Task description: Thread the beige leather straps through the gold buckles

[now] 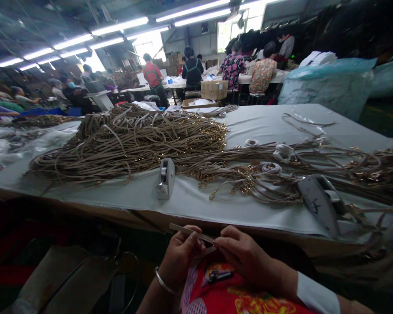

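A narrow beige-brown strap [180, 227] stretches between my two hands, over my lap and just below the table's front edge. My left hand [183, 253] pinches it between thumb and fingers, with the strap's flat end sticking out past them. At the other end, my right hand [245, 250] has its fingers closed on the strap; its fingertips hide part of it. A small dark object with a metallic glint [218, 276] lies on the red patterned cloth [249, 301] over my lap; its kind is unclear.
On the white-covered table [199, 205] lies a big heap of similar straps [144, 139] with gold-coloured clasps. Two tape dispensers [165, 179] stand near the front edge, with white rolls [271, 168] among the straps. Several people work at tables behind. Large plastic-wrapped bundles [324, 85] stand back right.
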